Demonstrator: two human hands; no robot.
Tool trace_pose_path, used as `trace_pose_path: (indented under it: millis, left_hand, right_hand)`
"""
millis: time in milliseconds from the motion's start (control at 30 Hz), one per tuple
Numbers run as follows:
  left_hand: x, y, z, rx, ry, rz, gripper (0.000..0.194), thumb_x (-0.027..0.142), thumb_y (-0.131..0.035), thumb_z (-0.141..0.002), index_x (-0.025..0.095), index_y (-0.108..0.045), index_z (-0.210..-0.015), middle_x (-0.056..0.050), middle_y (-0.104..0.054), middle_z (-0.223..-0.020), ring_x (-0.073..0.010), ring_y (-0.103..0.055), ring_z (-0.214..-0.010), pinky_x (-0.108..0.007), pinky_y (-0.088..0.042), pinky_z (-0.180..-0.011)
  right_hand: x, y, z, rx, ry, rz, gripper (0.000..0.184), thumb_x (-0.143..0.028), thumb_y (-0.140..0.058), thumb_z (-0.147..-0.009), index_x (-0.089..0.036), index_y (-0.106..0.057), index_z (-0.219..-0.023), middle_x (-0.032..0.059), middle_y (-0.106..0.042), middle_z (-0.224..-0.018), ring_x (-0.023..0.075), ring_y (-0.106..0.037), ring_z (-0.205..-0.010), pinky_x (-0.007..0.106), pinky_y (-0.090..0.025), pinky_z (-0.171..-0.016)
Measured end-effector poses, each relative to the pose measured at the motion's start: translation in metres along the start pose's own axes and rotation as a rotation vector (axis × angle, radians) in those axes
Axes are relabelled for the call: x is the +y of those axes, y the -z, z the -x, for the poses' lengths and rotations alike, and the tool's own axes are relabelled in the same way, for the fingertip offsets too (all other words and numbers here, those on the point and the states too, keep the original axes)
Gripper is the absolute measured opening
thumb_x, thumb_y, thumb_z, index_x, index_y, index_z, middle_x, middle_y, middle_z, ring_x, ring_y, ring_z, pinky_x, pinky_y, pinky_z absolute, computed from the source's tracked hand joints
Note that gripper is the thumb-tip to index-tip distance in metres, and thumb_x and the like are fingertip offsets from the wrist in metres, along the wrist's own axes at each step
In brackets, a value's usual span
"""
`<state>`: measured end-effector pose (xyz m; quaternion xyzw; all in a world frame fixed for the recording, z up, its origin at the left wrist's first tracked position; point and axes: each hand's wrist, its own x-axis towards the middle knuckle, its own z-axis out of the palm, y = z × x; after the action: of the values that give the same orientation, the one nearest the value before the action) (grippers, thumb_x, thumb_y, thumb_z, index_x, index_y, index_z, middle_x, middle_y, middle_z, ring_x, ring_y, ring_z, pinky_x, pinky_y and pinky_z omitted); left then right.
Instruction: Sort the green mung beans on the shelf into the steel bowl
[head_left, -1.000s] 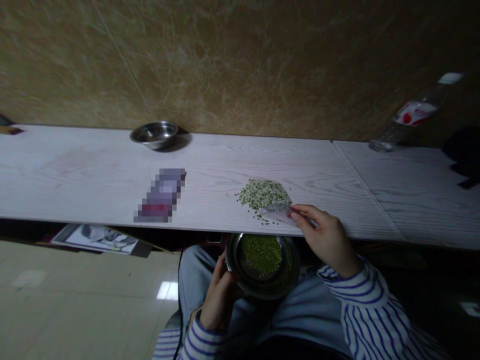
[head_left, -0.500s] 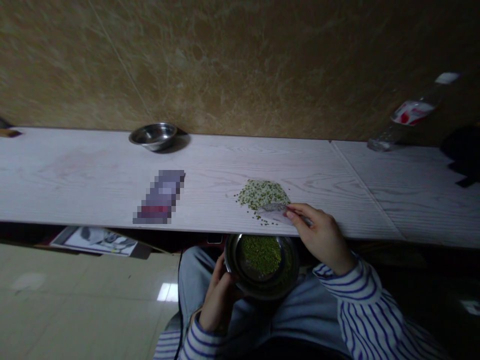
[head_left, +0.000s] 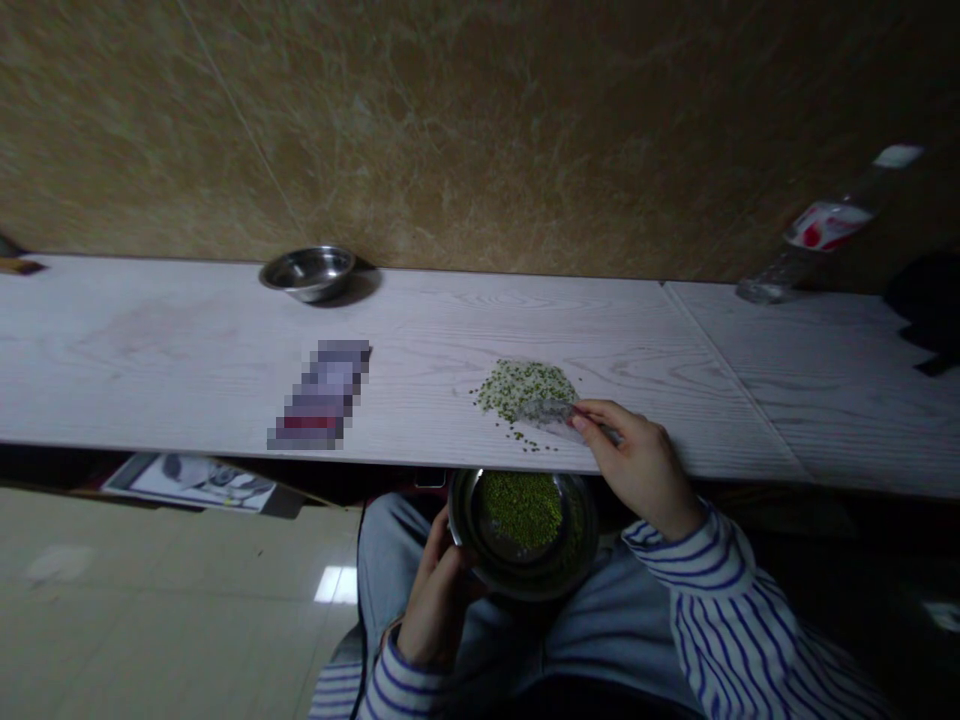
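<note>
My left hand (head_left: 439, 595) grips the left rim of a steel bowl (head_left: 581, 545), which it holds below the table edge over my lap. Inside the bowl lie green mung beans (head_left: 520, 508). On the table, a loose pile of mung beans mixed with white grains like rice (head_left: 525, 382) spreads out near the front edge. My right hand (head_left: 641, 460) pinches a thin, see-through plastic piece (head_left: 547, 415) between thumb and fingers. The piece touches or overlaps the pile's near right side; its exact kind is unclear. A few stray beans lie in front of it.
A second steel bowl (head_left: 307, 274) stands by the wall at the back left. A blurred purple flat thing (head_left: 322, 395) lies left of the pile. A clear bottle (head_left: 817, 232) with a white cap stands at the back right, near a dark object (head_left: 926, 310).
My right hand has shifted slightly left and away from me with the plastic piece, further over the pile. My left hand and the bowl have hardly moved.
</note>
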<state>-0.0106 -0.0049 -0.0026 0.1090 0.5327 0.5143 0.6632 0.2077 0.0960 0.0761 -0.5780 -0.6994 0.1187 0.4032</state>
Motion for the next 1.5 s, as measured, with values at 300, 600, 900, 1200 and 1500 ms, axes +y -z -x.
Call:
trace_pose_path:
  millis: [300, 600, 900, 1200, 1500]
  left_hand:
    - [0.004, -0.001, 0.002, -0.010, 0.005, 0.014, 0.071, 0.022, -0.070, -0.065, 0.025, -0.059, -0.135, -0.008, -0.069, -0.115, -0.0229, -0.060, -0.087, -0.029, -0.051, -0.060]
    - [0.005, -0.004, 0.005, -0.002, -0.005, 0.012, 0.072, 0.026, -0.074, -0.065, 0.023, -0.060, -0.136, -0.009, -0.071, -0.113, -0.0239, -0.063, -0.088, -0.029, -0.051, -0.059]
    - [0.007, -0.004, 0.005, -0.009, 0.004, 0.030, 0.073, 0.023, -0.072, -0.064, 0.023, -0.059, -0.136, -0.008, -0.072, -0.109, -0.0228, -0.062, -0.085, -0.030, -0.052, -0.062]
    - [0.004, -0.003, 0.004, -0.010, -0.028, 0.040, 0.070, 0.023, -0.074, -0.066, 0.022, -0.059, -0.135, -0.009, -0.071, -0.113, -0.0243, -0.065, -0.088, -0.033, -0.055, -0.065]
    - [0.007, -0.003, 0.005, -0.010, -0.008, 0.031, 0.075, 0.022, -0.072, -0.065, 0.023, -0.057, -0.138, -0.009, -0.071, -0.114, -0.0244, -0.063, -0.089, -0.033, -0.055, -0.066]
  right_hand:
    - [-0.004, 0.001, -0.002, -0.005, 0.018, 0.001, 0.021, -0.030, -0.059, -0.091, -0.022, -0.076, -0.100, 0.0081, -0.081, -0.096, 0.0250, -0.077, -0.085, 0.037, -0.060, -0.077]
    - [-0.002, -0.003, -0.002, -0.018, 0.038, 0.001, 0.021, -0.028, -0.059, -0.091, -0.021, -0.076, -0.102, 0.0078, -0.081, -0.097, 0.0249, -0.077, -0.087, 0.037, -0.059, -0.078]
    - [-0.002, -0.009, -0.008, -0.030, 0.043, -0.037, 0.022, -0.026, -0.059, -0.091, -0.021, -0.077, -0.102, 0.0082, -0.081, -0.098, 0.0255, -0.077, -0.089, 0.037, -0.059, -0.077]
    - [-0.006, -0.003, -0.008, -0.035, 0.075, -0.005, 0.021, -0.026, -0.059, -0.092, -0.022, -0.077, -0.100, 0.0071, -0.081, -0.096, 0.0244, -0.076, -0.086, 0.037, -0.058, -0.078]
    - [-0.006, 0.000, -0.006, -0.067, 0.064, -0.009, 0.021, -0.026, -0.058, -0.092, -0.021, -0.077, -0.101, 0.0068, -0.081, -0.097, 0.0242, -0.076, -0.087, 0.036, -0.059, -0.077]
